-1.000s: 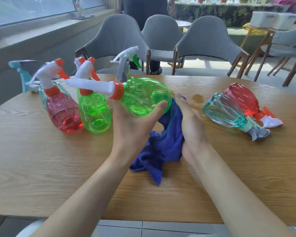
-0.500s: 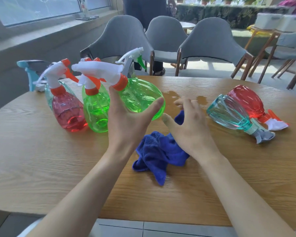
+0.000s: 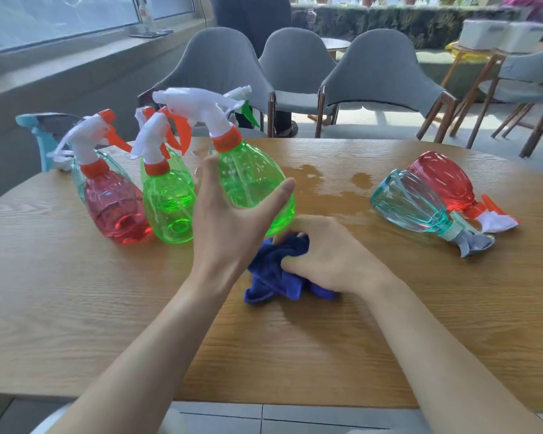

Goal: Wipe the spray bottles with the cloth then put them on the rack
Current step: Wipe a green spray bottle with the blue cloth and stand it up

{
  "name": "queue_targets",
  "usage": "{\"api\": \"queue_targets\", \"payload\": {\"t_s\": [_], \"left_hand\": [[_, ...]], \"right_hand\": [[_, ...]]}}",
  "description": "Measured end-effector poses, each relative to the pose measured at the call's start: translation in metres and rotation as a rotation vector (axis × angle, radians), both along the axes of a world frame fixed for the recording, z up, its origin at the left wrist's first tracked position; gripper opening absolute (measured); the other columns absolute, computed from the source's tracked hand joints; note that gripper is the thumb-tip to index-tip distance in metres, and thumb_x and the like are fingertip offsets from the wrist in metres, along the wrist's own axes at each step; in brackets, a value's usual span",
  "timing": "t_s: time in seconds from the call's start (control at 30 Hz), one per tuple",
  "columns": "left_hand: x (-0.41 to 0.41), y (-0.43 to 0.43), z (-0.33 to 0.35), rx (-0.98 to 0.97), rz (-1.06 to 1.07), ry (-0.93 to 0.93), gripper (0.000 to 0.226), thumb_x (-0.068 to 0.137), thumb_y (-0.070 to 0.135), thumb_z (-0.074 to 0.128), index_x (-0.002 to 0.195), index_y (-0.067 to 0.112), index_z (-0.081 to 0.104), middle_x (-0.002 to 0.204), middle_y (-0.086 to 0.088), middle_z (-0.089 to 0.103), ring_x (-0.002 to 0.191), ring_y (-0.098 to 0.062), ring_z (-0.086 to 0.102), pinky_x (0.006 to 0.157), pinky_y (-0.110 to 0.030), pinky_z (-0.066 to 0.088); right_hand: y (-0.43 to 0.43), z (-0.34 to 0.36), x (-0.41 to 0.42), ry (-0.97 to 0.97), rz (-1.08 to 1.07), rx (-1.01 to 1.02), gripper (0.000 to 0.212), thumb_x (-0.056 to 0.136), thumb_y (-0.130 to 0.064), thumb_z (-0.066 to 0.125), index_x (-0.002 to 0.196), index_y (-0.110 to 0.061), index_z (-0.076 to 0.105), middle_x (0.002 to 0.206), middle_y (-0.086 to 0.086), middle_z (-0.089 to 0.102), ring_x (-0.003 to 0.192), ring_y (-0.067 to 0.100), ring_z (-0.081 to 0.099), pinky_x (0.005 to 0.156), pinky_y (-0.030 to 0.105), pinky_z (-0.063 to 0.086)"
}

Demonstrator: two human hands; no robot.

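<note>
Two hands were busy in the head view. The left hand [image 3: 232,220] grasped the held green bottle [image 3: 254,186] round its belly, thumb on one side and fingers on the other. The bottle stood nearly upright, its white nozzle pointing toward ten o'clock. The right hand [image 3: 329,255] lay at five o'clock of that bottle, fingers curled into the blue cloth [image 3: 276,270], which was bunched on the table [image 3: 76,308].

Two more bottles stood at nine o'clock of the held one, a second green bottle [image 3: 170,202] and a red bottle [image 3: 113,208]. A teal bottle [image 3: 411,205] and another red one [image 3: 442,180] lay on their sides at three o'clock. A wet patch [image 3: 326,180] showed on the wood between the two groups. No rack could be made out.

The step looked like taking up the cloth for another pass. Done well, she or he would gather enough cloth to cover the palm, keep the left grip low and firm on the slick plastic, and turn the bottle so that every side met the cloth.

Half a second earlier the right hand had hovered spread above the cloth. It had since come down and closed on it. The bottle had swung from lying level, one second earlier, to almost upright.
</note>
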State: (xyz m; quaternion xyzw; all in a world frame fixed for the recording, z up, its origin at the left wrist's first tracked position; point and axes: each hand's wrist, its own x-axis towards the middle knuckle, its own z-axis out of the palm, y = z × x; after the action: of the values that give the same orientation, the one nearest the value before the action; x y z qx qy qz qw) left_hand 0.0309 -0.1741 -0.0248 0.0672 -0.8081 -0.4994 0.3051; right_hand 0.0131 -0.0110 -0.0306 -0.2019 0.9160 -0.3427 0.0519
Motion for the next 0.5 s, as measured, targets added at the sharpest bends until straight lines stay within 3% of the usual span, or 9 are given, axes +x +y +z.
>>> {"api": "queue_targets", "payload": {"t_s": [0.13, 0.23, 0.3, 0.37, 0.43, 0.5], "left_hand": [[0.003, 0.000, 0.000, -0.093, -0.018, -0.013, 0.084, 0.078, 0.077, 0.079, 0.135, 0.026, 0.045, 0.114, 0.003, 0.068, 0.105, -0.023, 0.064, 0.094, -0.045, 0.054], [0.005, 0.001, -0.001, -0.181, -0.058, -0.022, 0.077, 0.080, 0.075, 0.077, 0.131, 0.027, 0.046, 0.105, 0.007, 0.067, 0.093, -0.020, 0.062, 0.081, -0.040, 0.051], [0.004, 0.003, -0.003, -0.234, -0.069, -0.037, 0.080, 0.079, 0.077, 0.076, 0.134, 0.028, 0.046, 0.107, 0.009, 0.066, 0.094, -0.018, 0.061, 0.078, -0.037, 0.047], [0.003, 0.004, -0.005, -0.265, -0.075, -0.053, 0.082, 0.079, 0.076, 0.077, 0.135, 0.025, 0.047, 0.110, 0.010, 0.062, 0.097, -0.010, 0.056, 0.081, -0.030, 0.041], [0.001, 0.005, -0.008, -0.248, -0.115, -0.053, 0.078, 0.079, 0.070, 0.081, 0.132, 0.024, 0.048, 0.112, 0.010, 0.062, 0.098, -0.008, 0.056, 0.081, -0.026, 0.039], [-0.001, 0.005, -0.010, -0.217, -0.162, -0.066, 0.074, 0.080, 0.064, 0.082, 0.131, 0.024, 0.046, 0.112, 0.007, 0.064, 0.098, -0.012, 0.059, 0.079, -0.028, 0.040]], "right_hand": [[0.008, -0.007, -0.015, 0.130, -0.365, -0.178, 0.018, 0.087, -0.024, 0.071, 0.099, -0.035, 0.065, 0.098, -0.013, 0.066, 0.095, 0.019, 0.064, 0.086, 0.037, 0.051], [0.016, 0.000, -0.025, 0.007, -0.573, -0.696, 0.015, 0.094, -0.019, 0.062, 0.103, -0.031, 0.064, 0.103, -0.001, 0.070, 0.098, 0.025, 0.070, 0.087, 0.041, 0.055], [0.022, 0.005, -0.029, -0.241, -0.483, -1.195, 0.017, 0.100, -0.015, 0.055, 0.113, -0.019, 0.065, 0.103, 0.008, 0.072, 0.089, 0.024, 0.073, 0.075, 0.035, 0.059], [0.025, 0.007, -0.029, -0.457, -0.221, -1.545, 0.026, 0.101, -0.021, 0.050, 0.123, -0.011, 0.060, 0.097, 0.007, 0.068, 0.082, 0.020, 0.069, 0.070, 0.027, 0.056], [0.023, 0.010, -0.027, -0.466, -0.078, -1.612, 0.026, 0.100, -0.028, 0.053, 0.119, -0.012, 0.062, 0.097, 0.003, 0.066, 0.085, 0.017, 0.064, 0.079, 0.028, 0.051], [0.013, 0.011, -0.023, -0.338, -0.047, -1.532, 0.031, 0.098, -0.031, 0.056, 0.116, -0.008, 0.066, 0.106, 0.007, 0.069, 0.093, 0.021, 0.066, 0.087, 0.037, 0.052]]}}
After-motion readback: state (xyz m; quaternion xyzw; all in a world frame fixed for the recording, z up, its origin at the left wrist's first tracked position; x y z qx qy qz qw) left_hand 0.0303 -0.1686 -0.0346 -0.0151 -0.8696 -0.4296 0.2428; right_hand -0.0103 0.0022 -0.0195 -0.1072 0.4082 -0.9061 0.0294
